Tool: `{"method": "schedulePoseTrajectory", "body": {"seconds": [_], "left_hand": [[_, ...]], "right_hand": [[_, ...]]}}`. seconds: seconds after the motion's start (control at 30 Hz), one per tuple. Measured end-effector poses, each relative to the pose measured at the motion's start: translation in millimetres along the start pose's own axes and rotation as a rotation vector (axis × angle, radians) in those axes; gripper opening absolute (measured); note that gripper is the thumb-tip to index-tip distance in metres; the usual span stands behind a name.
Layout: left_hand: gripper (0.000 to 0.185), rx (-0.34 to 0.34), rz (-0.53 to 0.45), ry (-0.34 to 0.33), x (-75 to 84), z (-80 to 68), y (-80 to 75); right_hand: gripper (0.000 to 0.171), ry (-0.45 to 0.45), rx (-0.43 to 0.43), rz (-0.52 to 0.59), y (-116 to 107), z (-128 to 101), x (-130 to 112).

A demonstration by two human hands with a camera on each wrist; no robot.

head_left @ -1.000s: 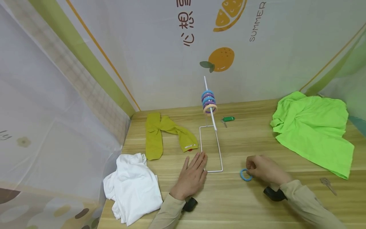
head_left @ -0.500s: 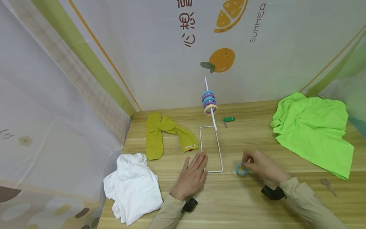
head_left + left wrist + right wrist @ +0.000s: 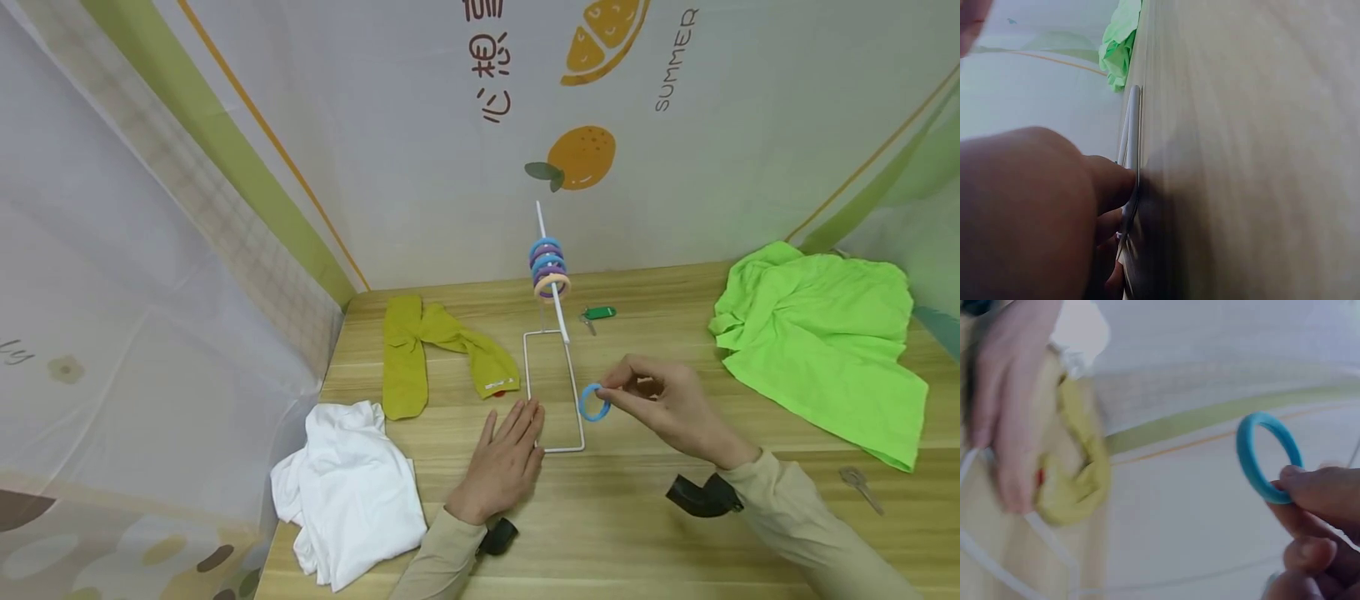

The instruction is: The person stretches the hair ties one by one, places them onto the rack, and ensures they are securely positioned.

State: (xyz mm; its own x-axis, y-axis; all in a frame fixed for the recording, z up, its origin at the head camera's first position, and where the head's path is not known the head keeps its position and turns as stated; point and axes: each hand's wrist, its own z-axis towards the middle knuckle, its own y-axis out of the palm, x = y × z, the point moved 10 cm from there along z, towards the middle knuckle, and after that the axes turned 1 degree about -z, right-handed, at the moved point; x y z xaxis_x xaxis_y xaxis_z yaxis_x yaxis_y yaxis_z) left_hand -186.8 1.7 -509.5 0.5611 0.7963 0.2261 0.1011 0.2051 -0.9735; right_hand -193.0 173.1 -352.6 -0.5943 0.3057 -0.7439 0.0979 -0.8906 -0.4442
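1. Right hand (image 3: 671, 408) pinches a blue ring (image 3: 593, 402) between thumb and fingertips, clear of the worktop (image 3: 645, 517), just right of the white wire stand's (image 3: 554, 392) base loop. The right wrist view confirms it: ring (image 3: 1267, 457) held by its edge, hole left free, probably so it can go over a rod.
2. Left hand (image 3: 504, 462) lies flat, fingers straight, holding nothing; its fingertips press the near left corner of the stand's base. The left wrist view shows fingers (image 3: 1110, 181) against the wire. Judged purpose: steadying the light stand.
3. Stand's rod slants up and away; a stack of rings (image 3: 549, 267) (blue, purple, cream) already sits on it.
4. Also on the worktop: white cloth (image 3: 352, 487), yellow-green cloth (image 3: 427, 350), bright green cloth (image 3: 821, 342), green key tag (image 3: 598, 313), a key (image 3: 858, 483) at the right edge.
5. Change against one second earlier: the ring was then lying on the worktop under the right hand, nearer the person; it is now lifted and carried left and forward toward the stand. Left hand and stand unchanged.
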Motion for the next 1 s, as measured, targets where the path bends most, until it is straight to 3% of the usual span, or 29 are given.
{"method": "schedulePoseTrajectory", "body": {"seconds": [0.2,0.3,0.37,0.63,0.77,1.0], "left_hand": [[0.055,-0.001,-0.003,-0.008,-0.4,-0.4,-1.3],[0.055,0.000,-0.003,-0.009,-0.6,-0.6,-2.2],[0.055,0.002,0.003,-0.006,-0.5,-0.8,-2.3],[0.054,0.004,0.023,-0.004,-0.5,-0.2,-0.1],[0.054,0.006,0.027,-0.003,0.5,-0.7,-1.3],[0.054,0.011,0.042,-0.004,1.1,0.0,-2.9]], "right_hand": [[0.006,-0.205,0.078,0.200,-14,23,-61],[0.006,-0.317,0.129,0.249,-21,31,-85],[0.006,-0.337,0.155,0.238,-22,36,-94],[0.008,-0.261,0.263,0.138,-19,48,-89],[0.022,-0.229,0.270,0.101,-16,51,-79],[0.019,-0.205,0.270,0.040,-16,57,-67]]}}
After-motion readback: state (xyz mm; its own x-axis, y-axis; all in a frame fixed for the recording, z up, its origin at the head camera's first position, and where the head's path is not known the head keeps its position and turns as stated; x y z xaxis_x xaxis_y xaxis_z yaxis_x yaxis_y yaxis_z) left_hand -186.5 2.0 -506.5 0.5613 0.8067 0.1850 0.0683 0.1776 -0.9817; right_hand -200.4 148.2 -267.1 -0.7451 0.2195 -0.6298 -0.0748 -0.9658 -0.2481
